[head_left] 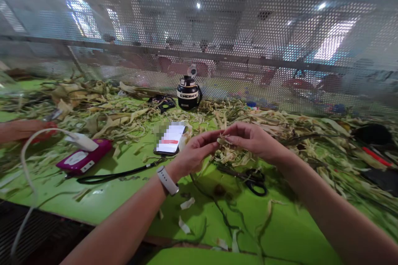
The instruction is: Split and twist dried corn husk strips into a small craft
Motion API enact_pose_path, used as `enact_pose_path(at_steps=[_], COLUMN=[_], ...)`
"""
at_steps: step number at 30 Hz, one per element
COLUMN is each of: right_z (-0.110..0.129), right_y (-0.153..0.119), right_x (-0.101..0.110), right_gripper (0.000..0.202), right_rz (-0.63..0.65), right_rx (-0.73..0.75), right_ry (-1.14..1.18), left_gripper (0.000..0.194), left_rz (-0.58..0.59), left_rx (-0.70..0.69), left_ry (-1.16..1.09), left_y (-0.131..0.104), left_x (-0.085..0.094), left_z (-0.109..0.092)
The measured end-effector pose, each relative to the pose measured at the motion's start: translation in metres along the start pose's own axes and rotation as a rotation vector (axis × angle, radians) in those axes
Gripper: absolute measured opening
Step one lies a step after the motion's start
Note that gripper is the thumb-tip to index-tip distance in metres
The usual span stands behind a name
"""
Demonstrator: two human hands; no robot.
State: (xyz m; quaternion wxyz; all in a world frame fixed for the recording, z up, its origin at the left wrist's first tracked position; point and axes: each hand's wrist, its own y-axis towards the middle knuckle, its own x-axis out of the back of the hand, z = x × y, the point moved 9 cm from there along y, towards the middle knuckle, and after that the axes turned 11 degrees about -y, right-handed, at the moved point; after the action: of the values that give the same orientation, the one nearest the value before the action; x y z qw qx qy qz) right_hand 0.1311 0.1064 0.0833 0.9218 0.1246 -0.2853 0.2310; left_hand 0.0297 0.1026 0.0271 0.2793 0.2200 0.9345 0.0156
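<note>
My left hand (200,149), with a pale watch band on its wrist, has its fingers pinched at a small piece of dried husk (223,140). From the other side my right hand (251,140) grips the same piece, and the fingertips of both hands nearly meet. A loose bunch of shredded husk (231,156) lies just under them. Below my right hand are black-handled scissors (256,186), their blades partly covered by scraps. Left of my left hand rests a phone (169,138) with its screen lit and a black strap (116,177) trailing from it.
A black jug (188,93) with its lid up stands before a perforated metal screen (217,29). Heaps of husk strips (102,112) cover the green table (124,198). A purple power strip (85,157) with a white cable lies left, near another person's hand (23,130).
</note>
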Motion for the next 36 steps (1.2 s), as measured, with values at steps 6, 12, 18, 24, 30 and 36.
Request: enact_pose_path(at_steps=[6, 12, 18, 24, 30, 36], right_z=[-0.005, -0.012, -0.016, -0.009, -0.012, -0.017], right_y=[0.0, 0.003, 0.003, -0.002, 0.0, 0.001], right_x=[0.009, 0.019, 0.016, 0.0, 0.009, 0.02], right_gripper=[0.022, 0.023, 0.022, 0.025, 0.026, 0.028], right_rz=[-0.041, -0.105, -0.07, 0.132, 0.061, -0.007], right_rx=[-0.026, -0.06, -0.056, 0.018, -0.003, -0.014], right_ry=[0.01, 0.012, 0.054, 0.148, 0.102, 0.056], left_gripper=[0.041, 0.043, 0.04, 0.035, 0.035, 0.04], left_rz=[0.059, 0.046, -0.01, -0.047, -0.059, -0.088], left_rx=[0.013, 0.084, 0.029, 0.033, 0.056, 0.07], left_ry=[-0.06, 0.092, 0.044, -0.085, -0.011, 0.133], left_y=[0.0, 0.0, 0.003, 0.003, 0.0, 0.0], left_x=[-0.002, -0.002, 0.005, 0.011, 0.009, 0.008], left_z=[-0.001, 0.003, -0.001, 0.003, -0.002, -0.003])
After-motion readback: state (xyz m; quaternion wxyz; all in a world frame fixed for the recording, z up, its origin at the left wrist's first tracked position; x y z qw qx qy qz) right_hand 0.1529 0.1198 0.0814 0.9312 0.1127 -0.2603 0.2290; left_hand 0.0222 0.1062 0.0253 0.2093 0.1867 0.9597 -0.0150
